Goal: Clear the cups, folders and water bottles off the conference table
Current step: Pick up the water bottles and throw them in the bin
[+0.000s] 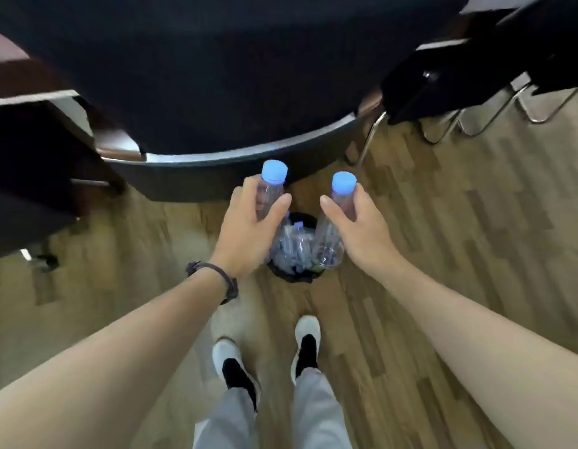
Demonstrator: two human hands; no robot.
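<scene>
My left hand grips a clear water bottle with a light blue cap, held upright. My right hand grips a second clear water bottle with the same blue cap. Both bottles hang directly above a small black waste bin on the floor. The bin holds several clear bottles with blue caps. The dark conference table curves across the top of the view, its rounded edge just beyond the bin. No cups or folders show.
A dark wooden chair stands at the left by the table. Black chairs with chrome legs stand at the upper right. The floor is wood-pattern planks. My feet in white and black shoes stand just behind the bin.
</scene>
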